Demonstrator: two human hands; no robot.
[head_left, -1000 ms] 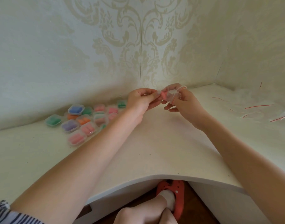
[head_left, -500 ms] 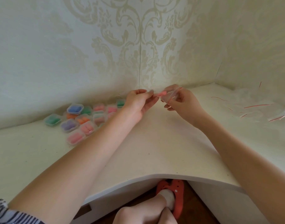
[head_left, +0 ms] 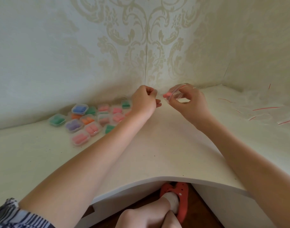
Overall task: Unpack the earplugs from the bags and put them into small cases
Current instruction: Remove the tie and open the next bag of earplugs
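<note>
Patterned cream wallpaper closes in two sides of a white corner desk (head_left: 157, 145), whose front edge curves inward over the person's knee and a coral clog (head_left: 177, 195) on the floor. At the far corner the right hand (head_left: 188, 102) pinches a small clear zip bag (head_left: 175, 94) between thumb and curled fingers, mouth turned toward the other hand, and a pink earplug (head_left: 166, 95) pokes out of that mouth, probably so it can be drawn free without tipping the bag. Just beside it, not touching, the left hand (head_left: 145, 101) is curled with thumb and forefinger pressed together; whether it pinches something between them I cannot tell, since the fingertips are turned away and slightly blurred. Both hands hover above the desk rather than resting on it, which seems sensible for a two-handed pull. Left of the hands, near the wall, sits a cluster of filled cases (head_left: 91, 120), small clear boxes with pink, green, orange, blue and purple earplugs inside; no open case shows near the hands, so one would have to be fetched. On the far right lies a loose pile of clear bags (head_left: 272, 112) with red strips, apparently emptied ones, though that is a guess. Between the two heaps the desk top is bare, giving room to set a case down, well back from the curved front edge
</note>
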